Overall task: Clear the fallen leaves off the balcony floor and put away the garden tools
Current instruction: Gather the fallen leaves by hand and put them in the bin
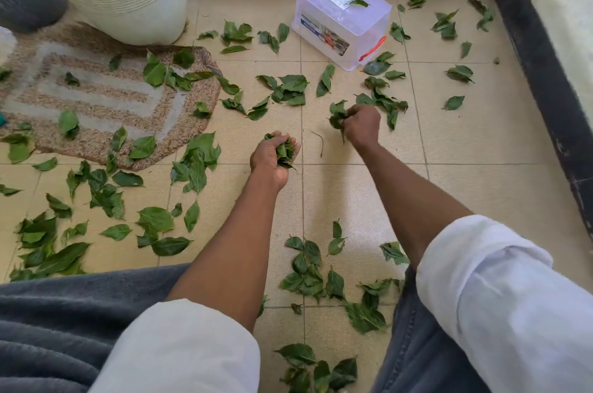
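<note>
Leaves (195, 161) scattered all across the tiled balcony floor (481, 168)! Left hand (272, 158) grips a bunch, fingers curled tight; right hand (361, 126) pinches another clump. Clear plastic box (340, 20) lies overturned near the far edge, label print unreadable. Open tile between the arms; black kerb (545, 71) at the right edge.

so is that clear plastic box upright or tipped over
Tipped over. The clear plastic box lies on the tile floor with its red handle low at the side and a leaf resting on its upward face.
</note>
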